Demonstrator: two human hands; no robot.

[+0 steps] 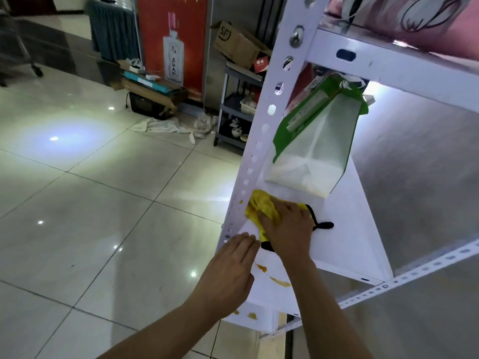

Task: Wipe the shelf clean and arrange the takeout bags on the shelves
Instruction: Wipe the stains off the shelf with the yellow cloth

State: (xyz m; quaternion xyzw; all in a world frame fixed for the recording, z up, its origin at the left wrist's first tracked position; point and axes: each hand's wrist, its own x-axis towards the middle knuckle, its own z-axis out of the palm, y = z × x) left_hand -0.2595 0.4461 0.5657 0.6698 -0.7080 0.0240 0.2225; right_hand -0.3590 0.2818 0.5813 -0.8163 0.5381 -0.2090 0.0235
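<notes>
A yellow cleaning cloth (261, 207) with black trim is pressed flat onto the white shelf board (344, 229) by the right hand (287, 226), whose fingers are spread over the cloth rather than curled around it. The left hand (228, 270) is laid open, palm down, on the near left corner of the same board, just beside the perforated white upright (261, 130); nothing is held in it. Orange-brown sauce smears (280, 281) are seen on the board between the two forearms, and more spots are visible on its front edge. Further back on this shelf a white takeout bag (316, 141) with a green folded top is stood upright; the print on its label is too small to be read. A pink bag (414, 19) is seen on the shelf above. In the background, an open cardboard box (236, 42) marked "SF" is set on a grey cart, and a red poster (171, 40) showing a white bottle with Chinese characters is stood on the tiled floor (103, 203).
</notes>
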